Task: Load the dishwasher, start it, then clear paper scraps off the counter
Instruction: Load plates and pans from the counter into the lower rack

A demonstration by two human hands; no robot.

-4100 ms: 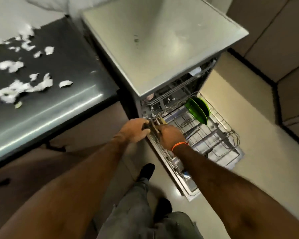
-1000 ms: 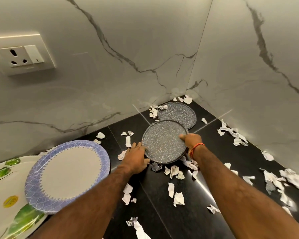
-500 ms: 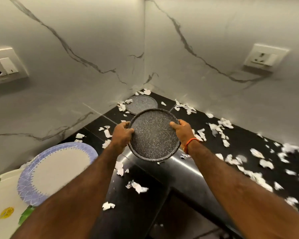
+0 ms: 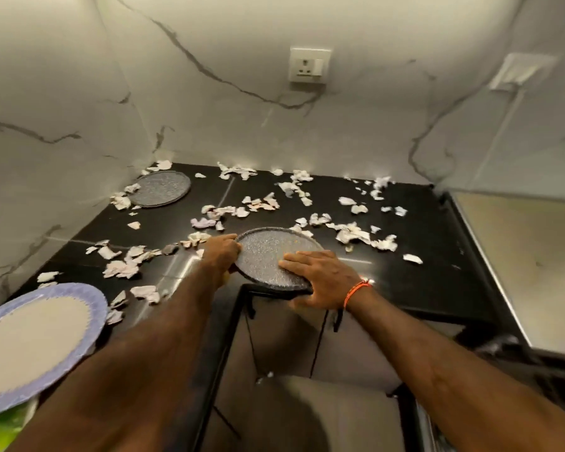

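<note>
A glossy black stone counter (image 4: 415,275) fills the corner of the room, backed on two sides by white marble-look wall panels (image 4: 229,125) with dark grey veins. A white wall socket with a switch (image 4: 310,65) sits high on the back wall, and a second pale switch plate (image 4: 521,71) shows blurred to its right. At the right edge lies the flat grey top of an appliance (image 4: 529,262), just beside the counter. Torn white paper scraps (image 4: 258,203) are scattered over most of the black surface, thickest along the back and on the left side.

A round speckled grey plate (image 4: 268,256) is at the counter's front edge, tilted, its near rim over the edge. The left hand (image 4: 221,252) grips its left rim with curled fingers. The right hand (image 4: 323,278), an orange thread band (image 4: 356,290) on its wrist, lies on the plate's near right part with fingers spread fairly straight across the top; the thumb appears to pass under the rim, though this is partly hidden. A second speckled grey round plate (image 4: 160,189) rests flat in the back left corner, with scraps touching its edge. At the lower left a large round plate with a lilac patterned rim and plain pale centre (image 4: 30,347) sits on something green and white (image 4: 0,432), only partly in view. None of the plates holds food; a few tiny specks lie on the held one.
</note>
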